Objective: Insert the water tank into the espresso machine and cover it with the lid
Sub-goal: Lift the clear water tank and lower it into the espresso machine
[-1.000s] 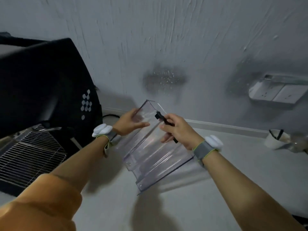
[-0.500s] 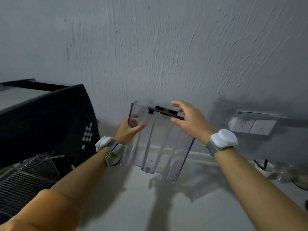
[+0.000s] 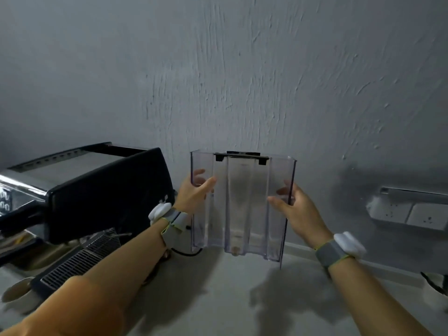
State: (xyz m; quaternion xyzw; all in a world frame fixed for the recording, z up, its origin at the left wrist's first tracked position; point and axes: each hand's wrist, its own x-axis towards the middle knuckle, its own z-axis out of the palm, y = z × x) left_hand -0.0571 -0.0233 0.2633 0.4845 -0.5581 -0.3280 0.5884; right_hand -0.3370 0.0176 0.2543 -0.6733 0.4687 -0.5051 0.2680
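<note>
A clear plastic water tank (image 3: 242,204) with a black handle at its top rim hangs upright above the counter, in front of the grey wall. My left hand (image 3: 192,194) grips its left side and my right hand (image 3: 294,207) grips its right side. The black and steel espresso machine (image 3: 97,190) stands to the left, its top showing an open slot at the back. No lid shows in view.
A drip tray grille (image 3: 80,260) juts out below the machine, with a pale cup (image 3: 17,291) at the lower left. A wall socket panel (image 3: 409,209) sits at the right. A black cable (image 3: 186,253) runs behind the tank along the counter.
The tank went from tilted low over the counter to upright and higher. My right hand left the black handle and now holds the tank's right side. The view rose toward the machine's top.
</note>
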